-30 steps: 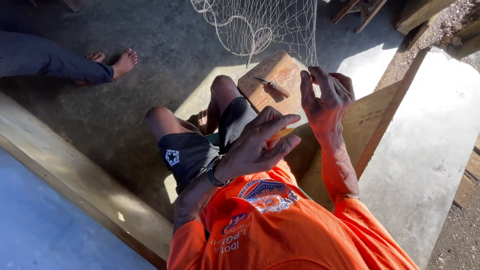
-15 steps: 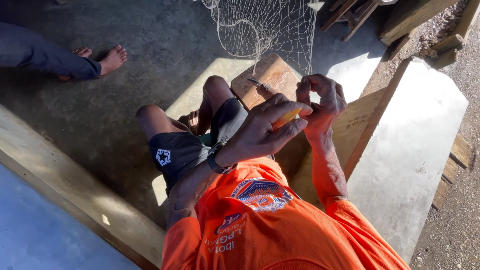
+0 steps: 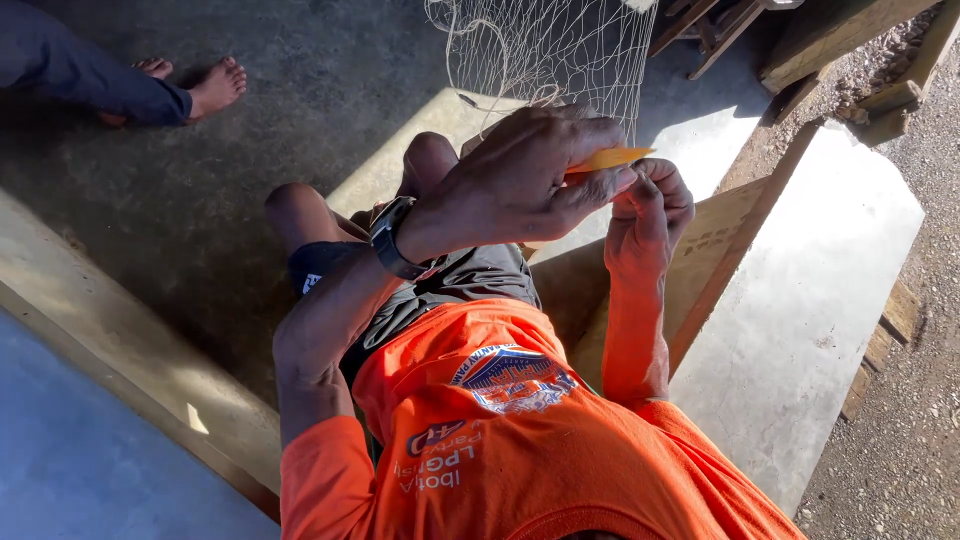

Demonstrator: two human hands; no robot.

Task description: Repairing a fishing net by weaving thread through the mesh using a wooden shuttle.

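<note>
Items before you, one moment, seen from above.

One left hand (image 3: 510, 185), centre of the frame: fingers curled shut, pinching one flat orange netting needle (image 3: 608, 158) whose pointed tip sticks out to the right. One dark wristwatch (image 3: 392, 238) on that wrist.

One right hand (image 3: 648, 215), just right of the left and touching it at the fingertips: fingers drawn together, thumb raised against the needle's underside. Whether it grips a strand of twine you cannot tell; the left hand covers that spot.

One pale fishing net (image 3: 545, 50), top centre, hanging down to your hands. Its lower meshes pass behind your left knuckles, so the join with the needle is hidden.

Two bare knees (image 3: 430, 160), left of centre, partly screened by your left forearm. One pair of dark shorts (image 3: 460, 280). One orange shirt (image 3: 520, 440), filling the lower middle.

One wooden board (image 3: 720, 240) beneath your right forearm, centre right.

Two bare feet of another person (image 3: 200, 88), upper left, well apart from you, with dark trouser legs.

Several timber offcuts (image 3: 850, 50), upper right, number unclear.
</note>
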